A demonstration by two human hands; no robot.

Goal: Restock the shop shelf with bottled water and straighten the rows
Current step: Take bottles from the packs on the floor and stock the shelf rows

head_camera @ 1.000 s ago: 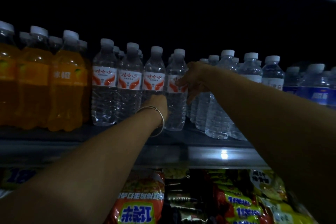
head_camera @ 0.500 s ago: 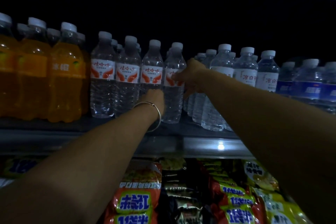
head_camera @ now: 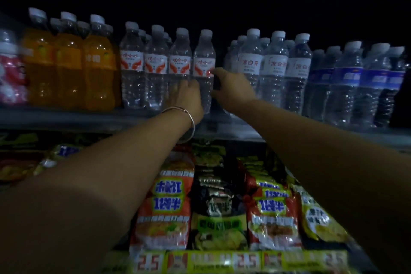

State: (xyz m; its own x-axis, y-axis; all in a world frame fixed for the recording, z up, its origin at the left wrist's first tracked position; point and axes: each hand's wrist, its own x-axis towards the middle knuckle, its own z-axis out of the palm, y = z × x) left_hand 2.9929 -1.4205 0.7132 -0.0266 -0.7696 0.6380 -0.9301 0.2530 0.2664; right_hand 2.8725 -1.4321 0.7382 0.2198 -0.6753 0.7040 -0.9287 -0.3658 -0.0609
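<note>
A: Clear thin plastic, red-and-white label, white cap: fourth water bottle [head_camera: 204, 66] from the left in the red-label row [head_camera: 166, 66], upright near the front of the metal shelf [head_camera: 66, 117], just right of its twin.

B: Held how?

A: From both sides. Left hand [head_camera: 189, 98] low on the body, below the label, fingers wrapped toward the gap with the neighbouring bottle; bangle [head_camera: 185, 115] on that wrist. Right hand [head_camera: 231, 89] against the right flank at label height, thumb up by the label edge, other fingers curled round behind. Clamped on the bottle, by the look of it, though dim light hides the fingertips.

B: Handling?

A: Full, so likely fairly heavy for its size. Ribbed wall probably gives under a squeeze; smooth label possibly slippery. Best taken at the ribbed waist below the label, not by the cap. Tall and narrow, so easily tipped into the rest of the row.

B: Around it?

A: Orange drink bottles [head_camera: 69, 66] to the left, white-label water bottles [head_camera: 273, 66] just to the right, blue-label bottles [head_camera: 355, 78] beyond. Noodle packets [head_camera: 164, 204] on the tier below, behind yellow price tags [head_camera: 222, 262].

B: Stage?

A: Probably squaring the front bottle up with the other three.
</note>
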